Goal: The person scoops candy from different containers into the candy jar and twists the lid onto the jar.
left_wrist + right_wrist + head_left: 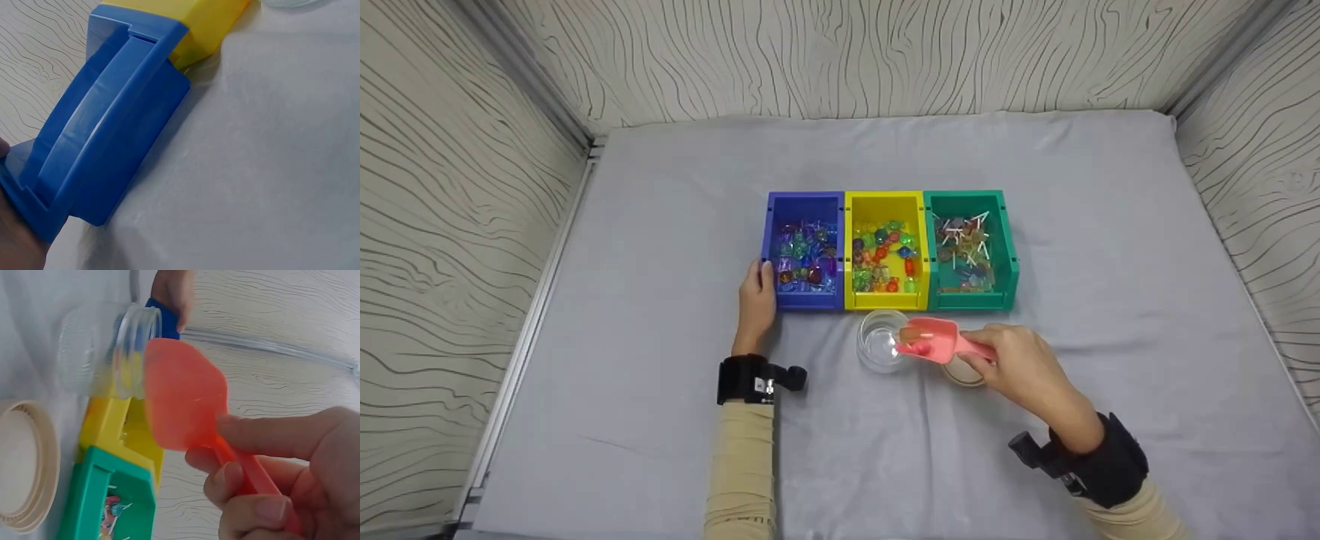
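In the head view my right hand (1024, 367) grips the handle of a pink scoop (941, 341). Orange and red pieces lie in its bowl. The scoop's front edge overlaps the mouth of a clear glass jar (877, 360); in the right wrist view it is right at the jar's rim. My left hand (756, 304) holds the left side wall of a blue bin (810, 301), thumb over the rim. The blue bin contains wrapped candies (806, 255). From the right wrist, the scoop's underside shows and hides its contents.
A yellow bin (885, 302) with colourful candies and a green bin (971, 301) with lollipops (964, 244) adjoin the blue one. A cream lid (964, 373) lies right of the jar, partly under the scoop. Patterned panels (840, 60) border the cloth-covered table (660, 420).
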